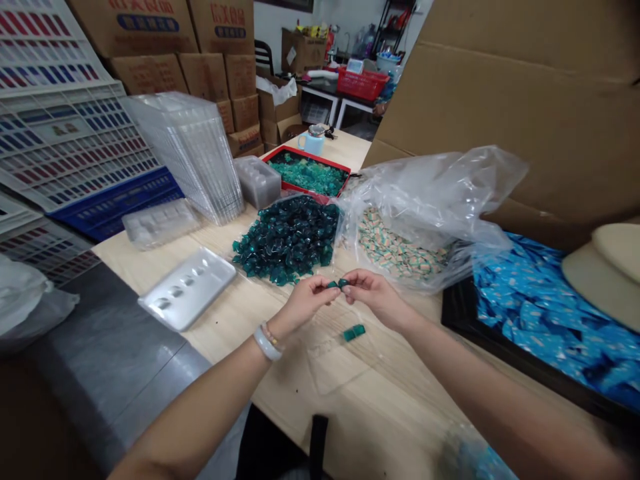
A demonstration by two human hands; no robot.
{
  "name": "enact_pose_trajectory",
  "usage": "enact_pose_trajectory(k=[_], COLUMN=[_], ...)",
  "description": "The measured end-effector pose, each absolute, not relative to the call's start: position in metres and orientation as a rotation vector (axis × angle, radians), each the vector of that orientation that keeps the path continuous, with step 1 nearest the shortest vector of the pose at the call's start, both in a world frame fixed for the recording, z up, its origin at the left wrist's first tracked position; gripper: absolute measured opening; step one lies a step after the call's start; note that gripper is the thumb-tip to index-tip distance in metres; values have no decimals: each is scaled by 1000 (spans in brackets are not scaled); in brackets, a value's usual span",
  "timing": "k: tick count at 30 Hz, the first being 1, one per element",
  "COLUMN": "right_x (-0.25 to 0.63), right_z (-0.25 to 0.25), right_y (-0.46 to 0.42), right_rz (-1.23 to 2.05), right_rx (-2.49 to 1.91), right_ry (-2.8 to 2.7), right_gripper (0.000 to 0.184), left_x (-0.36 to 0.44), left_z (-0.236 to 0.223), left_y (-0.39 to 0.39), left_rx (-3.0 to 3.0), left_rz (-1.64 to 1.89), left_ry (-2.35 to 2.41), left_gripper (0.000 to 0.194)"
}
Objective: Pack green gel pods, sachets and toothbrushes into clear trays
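Note:
In the head view, my left hand (309, 299) pinches a small dark green jelly-like candy (332, 285). My right hand (374, 295) pinches another dark green candy (343, 283), and the two pieces nearly touch. Just below the hands, a short green row of candy pieces (355, 333) lies on a thin clear plastic sheet (335, 367). Behind my fingers rises a large heap of dark green candies (290, 237). To its right, a clear plastic bag (425, 187) lies open over many small green-and-beige printed packets (395, 250).
A white tray with oval hollows (187, 288) lies at left, near stacked clear plastic trays (187, 153). Farther back are a red-rimmed tray (313, 173) of green bits and a blue mug (313, 141). At right, a black bin (480, 340) holds blue wrappers (545, 307).

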State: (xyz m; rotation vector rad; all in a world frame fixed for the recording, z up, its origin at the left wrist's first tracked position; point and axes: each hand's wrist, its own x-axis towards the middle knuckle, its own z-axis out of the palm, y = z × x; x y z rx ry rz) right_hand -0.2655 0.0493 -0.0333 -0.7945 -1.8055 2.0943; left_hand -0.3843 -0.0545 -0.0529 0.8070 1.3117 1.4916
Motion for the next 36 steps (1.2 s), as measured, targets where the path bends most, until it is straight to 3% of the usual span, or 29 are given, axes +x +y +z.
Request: enact_pose_trajectory(k=[5,9,14,18,25,30,36], right_x=[-244,-236,-222,-221,-232,-231,-222], right_z=[-15,-2,17,6,-25,-38,-52], right_y=[34,25,10,9,1,-11,-8], right_rz=[2505,2531,2547,2501,2302,1800,1618], right_rx=[-856,-878,-760,-966,-1206,-829,-768], right_ry=[-1390,-1356,-1361,-1500,-1660,-2168,-2418], right_gripper=[16,15,17,17,20,16,9], left_x=[-358,-358,-371,-356,-344,-341,-335], left_z=[-45,-43,-46,-43,-41,-60,-71], left_y=[-67,-71,-80,-88,-93,-94,-107], left_rx=[256,271,-111,159,312,194,212], left_rz=[1529,1541,1684,1595,1454,1475,1478], left_ry=[743,706,616,755,959,988,1058], left_gripper=[16,12,14,20,33,33,40])
